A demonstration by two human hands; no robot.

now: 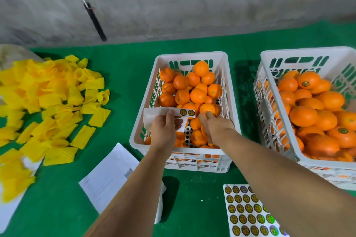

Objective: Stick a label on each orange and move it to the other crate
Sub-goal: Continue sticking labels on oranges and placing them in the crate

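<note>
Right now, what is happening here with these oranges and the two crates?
A person is labelling oranges. The left hand holds a nearly used-up sticker strip with two labels left, above the middle crate. The right hand reaches into that crate and closes on an orange. The right crate already holds oranges, some showing labels. A full sticker sheet lies on the green table, with a pile of yellow foam nets at the left.

Orange fruit (198, 96) in white slotted crates (227, 75), yellow ribbed foam sleeves (57, 102), green table cover (125, 75)
</note>
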